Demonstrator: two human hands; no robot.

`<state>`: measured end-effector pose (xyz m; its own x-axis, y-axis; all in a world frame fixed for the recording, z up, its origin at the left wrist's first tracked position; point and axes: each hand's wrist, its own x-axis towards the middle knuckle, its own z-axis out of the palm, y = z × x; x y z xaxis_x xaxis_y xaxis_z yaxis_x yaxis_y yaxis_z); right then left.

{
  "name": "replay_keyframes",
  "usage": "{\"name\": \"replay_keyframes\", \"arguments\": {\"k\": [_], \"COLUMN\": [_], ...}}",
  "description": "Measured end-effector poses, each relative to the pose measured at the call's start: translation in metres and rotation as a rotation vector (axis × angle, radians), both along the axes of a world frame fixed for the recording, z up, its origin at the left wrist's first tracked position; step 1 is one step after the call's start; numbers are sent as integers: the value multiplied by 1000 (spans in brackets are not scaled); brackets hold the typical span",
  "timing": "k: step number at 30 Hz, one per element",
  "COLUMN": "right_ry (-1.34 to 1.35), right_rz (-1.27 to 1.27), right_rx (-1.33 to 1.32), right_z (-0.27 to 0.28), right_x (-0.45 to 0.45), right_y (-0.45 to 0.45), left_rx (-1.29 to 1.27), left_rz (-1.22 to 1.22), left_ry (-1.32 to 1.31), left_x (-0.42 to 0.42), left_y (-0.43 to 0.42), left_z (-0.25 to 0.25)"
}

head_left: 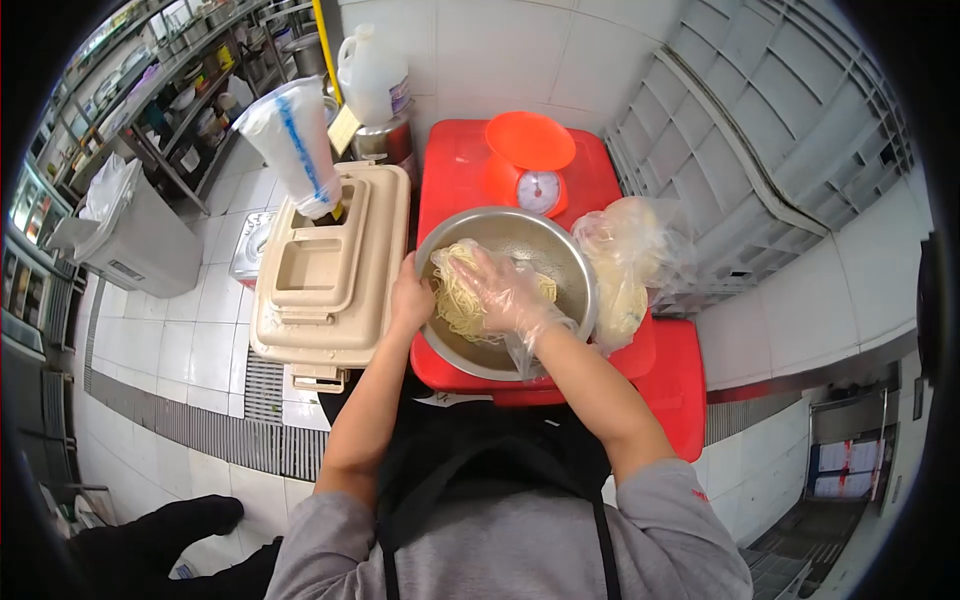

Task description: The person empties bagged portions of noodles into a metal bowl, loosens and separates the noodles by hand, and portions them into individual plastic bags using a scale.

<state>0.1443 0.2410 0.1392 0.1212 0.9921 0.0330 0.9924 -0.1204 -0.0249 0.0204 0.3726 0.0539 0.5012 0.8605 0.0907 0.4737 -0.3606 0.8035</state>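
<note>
Nearest on my feed, at bottom centre, is the black apron (460, 450). Past it, mid-frame, I have the left hand (409, 297) closed on the left rim of the steel bowl (572, 275). The gloved right hand (500, 296) lies partly spread on noodles (458, 310) inside that bowl; I can't tell whether it grips any. Clear bags (625, 255) sit just right of the bowl, a beige box (330, 335) at centre left. Beyond, at upper centre, stands a red scale (540, 190); metal shelves (165, 85) stand upper left.
</note>
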Motion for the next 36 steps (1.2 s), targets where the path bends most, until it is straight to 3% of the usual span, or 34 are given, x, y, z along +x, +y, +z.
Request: {"name": "replay_keyframes", "arguments": {"k": [4,7,10,14,17,20,22,26,30,33,36], "right_ry": [-64,468,567,438,164,90,151,22,301,278,471], "right_rz": [50,-194,-296,-152,-281,-342,-205,-139,-164,-149,-80], "right_rx": [83,66,155,375,364,242,136,-178,-230,-111,139], "right_z": [-61,-14,13,-1,52,62,16,28,-21,-45,-60], "right_x": [8,17,32,68,50,34,29,21,36,41,56], "right_y": [15,6,-5,1,-4,4,-4,-16,-38,-42,-43], "left_rx": [-31,-11,-24,3,106,109,88,101,52,45,60], "left_rz": [31,103,100,92,108,121,123,59,30,50,37], "left_ry": [-28,-96,-121,-146,-149,-149,-191,-121,-115,-132,-166], "left_x": [-11,-13,-17,-16,-17,-17,-14,-13,-17,-15,-20], "left_y": [-10,-16,-23,-25,-30,-36,-33,-26,-29,-33,-32], "left_z": [0,-20,-7,-17,-22,-18,-15,-16,-9,-11,-16]}}
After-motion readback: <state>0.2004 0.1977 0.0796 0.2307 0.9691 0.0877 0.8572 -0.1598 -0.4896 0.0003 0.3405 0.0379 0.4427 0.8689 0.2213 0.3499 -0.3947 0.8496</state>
